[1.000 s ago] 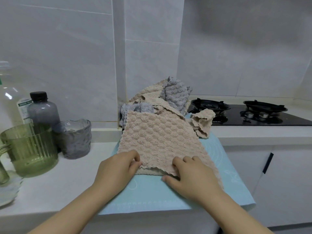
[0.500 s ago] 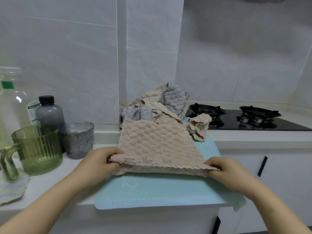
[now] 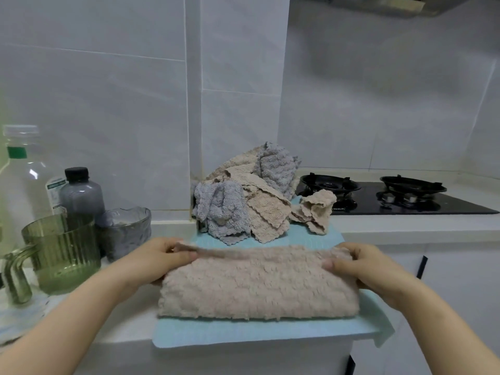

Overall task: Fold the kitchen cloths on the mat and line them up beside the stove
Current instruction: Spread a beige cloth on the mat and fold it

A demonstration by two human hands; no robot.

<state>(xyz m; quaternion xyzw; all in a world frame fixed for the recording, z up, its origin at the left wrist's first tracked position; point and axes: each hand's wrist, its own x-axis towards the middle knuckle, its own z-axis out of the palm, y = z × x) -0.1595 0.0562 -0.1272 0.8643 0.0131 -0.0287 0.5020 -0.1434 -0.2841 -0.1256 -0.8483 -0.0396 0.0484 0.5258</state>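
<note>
**Beige cloth doubled over on the mat, both hands at its far edge**

Reached forward from the near edge of the counter (image 3: 130,323), both forearms bare. Left hand (image 3: 151,262) pinched on the left end of the beige cloth (image 3: 257,288), thumb on top and fingers beneath the upper layer, grip clamped on the fabric. Right hand (image 3: 362,266) clamped likewise on the right end, thumb over the edge, knuckles toward the camera. Held between them, the far edge of the cloth, slightly raised and blurred; the rest lay folded double on the near half of the light blue mat (image 3: 243,334).

Heaped at the far end of the mat against the tiled wall, a pile of unfolded cloths (image 3: 243,201), grey and beige mixed. Touching the far right corner of the mat, one small crumpled beige cloth (image 3: 315,209). Right of the mat, the black stove (image 3: 392,196).

Left of the mat, a green ribbed pitcher (image 3: 63,253), contents unclear. Behind it, a grey glass bowl (image 3: 125,231), a dark-capped grey bottle (image 3: 81,193) and a clear bottle (image 3: 21,180); contents could not be made out.
</note>
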